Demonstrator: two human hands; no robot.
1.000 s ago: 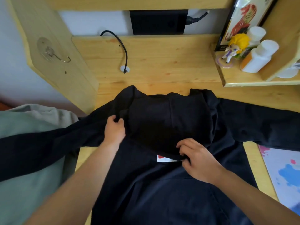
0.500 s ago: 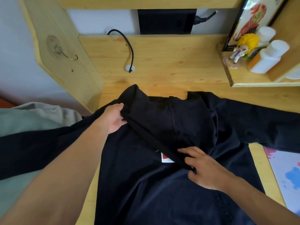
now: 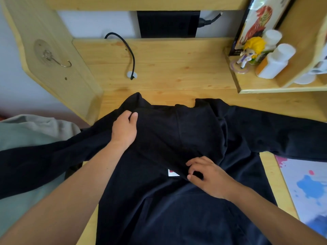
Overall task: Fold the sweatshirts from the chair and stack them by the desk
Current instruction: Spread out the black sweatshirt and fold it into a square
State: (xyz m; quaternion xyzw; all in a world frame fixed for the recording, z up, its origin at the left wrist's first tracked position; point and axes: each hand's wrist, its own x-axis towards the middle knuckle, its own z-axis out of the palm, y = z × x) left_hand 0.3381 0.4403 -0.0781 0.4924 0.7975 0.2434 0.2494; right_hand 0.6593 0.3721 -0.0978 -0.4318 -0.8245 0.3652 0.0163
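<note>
Flattened again since half a second ago: the diagonal ridge of raised cloth between the hands is gone and the hood lies spread across the upper back once more. Left hand [image 3: 124, 130] shifted a little toward the collar corner, thumb and fingertips pinching a bit of hood edge. Right hand [image 3: 209, 175] curled over the hood's lower rim, pinching it just beside the small white-and-red label [image 3: 171, 173].

Black hooded cotton sweatshirt [image 3: 159, 200] lying on the light pine desk [image 3: 177, 68], hem toward the person, hood away. Sleeves running crosswise: one out along the desk to the right, the other off the left edge over a pale grey-green garment [image 3: 26, 138]. Long axis of the body running straight out from the person, between the two forearms.

Likely next: sleeves brought in across that axis. Left hand nearer the overhanging sleeve, right hand nearer the one on the desk.
</note>
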